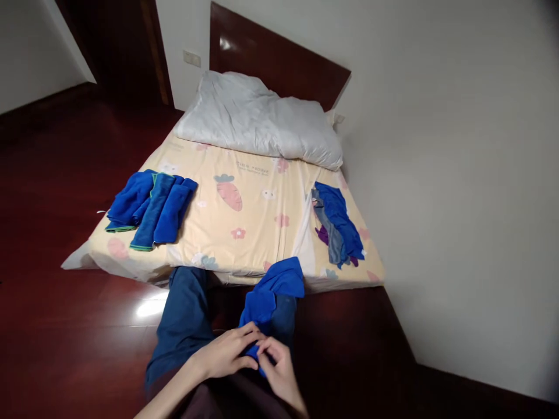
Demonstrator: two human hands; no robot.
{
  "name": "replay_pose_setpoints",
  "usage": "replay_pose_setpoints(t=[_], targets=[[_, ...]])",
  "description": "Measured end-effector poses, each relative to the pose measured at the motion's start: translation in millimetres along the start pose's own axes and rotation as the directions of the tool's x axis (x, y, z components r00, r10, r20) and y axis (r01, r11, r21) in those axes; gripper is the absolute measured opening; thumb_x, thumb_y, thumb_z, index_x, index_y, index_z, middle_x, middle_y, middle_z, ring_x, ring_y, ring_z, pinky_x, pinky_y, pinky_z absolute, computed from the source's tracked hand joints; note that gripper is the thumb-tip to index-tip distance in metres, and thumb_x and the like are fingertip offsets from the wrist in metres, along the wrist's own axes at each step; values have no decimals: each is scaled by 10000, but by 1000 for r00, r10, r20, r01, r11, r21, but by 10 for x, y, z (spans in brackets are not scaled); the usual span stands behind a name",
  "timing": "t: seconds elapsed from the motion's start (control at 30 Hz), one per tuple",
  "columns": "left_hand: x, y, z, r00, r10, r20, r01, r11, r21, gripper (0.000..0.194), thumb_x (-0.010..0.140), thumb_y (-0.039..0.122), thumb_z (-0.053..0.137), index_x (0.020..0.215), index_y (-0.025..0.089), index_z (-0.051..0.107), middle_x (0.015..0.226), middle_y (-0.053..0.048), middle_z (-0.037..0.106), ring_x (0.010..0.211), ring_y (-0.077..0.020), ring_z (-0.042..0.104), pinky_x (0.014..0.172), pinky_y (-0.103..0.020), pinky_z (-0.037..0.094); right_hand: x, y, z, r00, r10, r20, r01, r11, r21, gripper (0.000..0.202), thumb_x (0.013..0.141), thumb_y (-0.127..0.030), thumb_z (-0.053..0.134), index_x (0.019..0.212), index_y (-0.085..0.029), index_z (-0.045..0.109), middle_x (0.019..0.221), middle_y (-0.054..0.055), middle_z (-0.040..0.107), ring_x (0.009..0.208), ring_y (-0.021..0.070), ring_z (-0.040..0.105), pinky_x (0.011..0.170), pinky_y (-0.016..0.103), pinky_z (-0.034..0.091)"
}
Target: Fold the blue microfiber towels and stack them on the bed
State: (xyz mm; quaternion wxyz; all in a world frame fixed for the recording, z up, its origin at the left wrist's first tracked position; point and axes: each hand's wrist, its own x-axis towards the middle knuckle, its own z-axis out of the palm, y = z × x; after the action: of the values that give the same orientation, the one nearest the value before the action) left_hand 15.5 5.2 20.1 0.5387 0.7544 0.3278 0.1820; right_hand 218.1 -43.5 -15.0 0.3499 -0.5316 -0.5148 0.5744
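Note:
A blue cloth [279,278], probably a towel, lies rumpled along my right leg, its far end beside the bed's front edge. At its near end, close to my lap, my left hand [229,352] has its bent fingers closed on the cloth. Right beside it, fingertips almost meeting the left ones, my right hand [278,368] pinches the same end. Part of the cloth is hidden under both hands.
On the bed [253,256], folded and rolled blue towels [163,209] lie at the left. A loose heap of blue, grey and purple cloths [336,224] lies at the right. A white quilt [262,119] lies against the dark headboard [275,52]. A wall [437,203] stands on the right.

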Motion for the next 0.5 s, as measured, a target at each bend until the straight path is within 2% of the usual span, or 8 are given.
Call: replay_pose_setpoints(t=[0.07, 0.13, 0.23, 0.37, 0.43, 0.5], targets=[[147, 30, 46, 999, 7, 38, -9, 998, 63, 476, 950, 458, 628, 1361, 233, 542, 1271, -123, 635, 1128, -292, 657, 960, -379, 520, 69, -186, -234, 1000, 1, 17, 0, 998, -56, 224, 891, -379, 677, 782, -188, 639, 788, 39, 664, 785, 192, 639, 756, 288, 513], [264, 74, 26, 1000, 12, 19, -14, 994, 111, 396, 968, 374, 608, 1319, 209, 527, 1191, -113, 661, 1081, -284, 664, 930, -370, 509, 208, -363, -362, 998, -46, 31, 49, 995, -89, 178, 864, -315, 679, 752, -191, 617, 752, 19, 637, 756, 175, 622, 743, 269, 500], [297, 167, -107, 992, 12, -127, 2, 994, 110, 271, 947, 300, 624, 1190, 209, 545, 1084, -65, 670, 993, -234, 656, 889, -323, 484, 432, -594, -309, 990, -118, 72, 121, 992, -44, 168, 815, -241, 669, 706, -206, 546, 744, 15, 634, 790, 182, 642, 762, 266, 501], [20, 254, -237, 936, -46, -350, 43, 999, -17, 363, 893, 475, 700, 1117, 218, 574, 1040, -41, 635, 932, -188, 608, 831, -279, 464, 555, -862, -75, 972, -173, 161, 165, 984, 64, 226, 758, -181, 651, 696, -230, 439, 785, 34, 692, 795, 189, 668, 756, 270, 502], [-176, 268, -237, 911, -69, -407, 52, 997, -54, 407, 890, 566, 674, 1070, 209, 596, 1008, -47, 613, 923, -190, 586, 828, -286, 461, 526, -950, -13, 965, -185, 187, 172, 982, 83, 239, 735, -160, 643, 696, -234, 419, 789, 38, 709, 763, 184, 666, 733, 267, 496], [-341, 283, -218, 897, -83, -433, 65, 996, -56, 396, 939, 586, 589, 1030, 201, 607, 995, -59, 601, 947, -199, 569, 862, -306, 460, 467, -992, -6, 960, -181, 215, 167, 983, 81, 236, 721, -144, 627, 692, -235, 411, 790, 42, 716, 741, 180, 659, 710, 264, 486]])
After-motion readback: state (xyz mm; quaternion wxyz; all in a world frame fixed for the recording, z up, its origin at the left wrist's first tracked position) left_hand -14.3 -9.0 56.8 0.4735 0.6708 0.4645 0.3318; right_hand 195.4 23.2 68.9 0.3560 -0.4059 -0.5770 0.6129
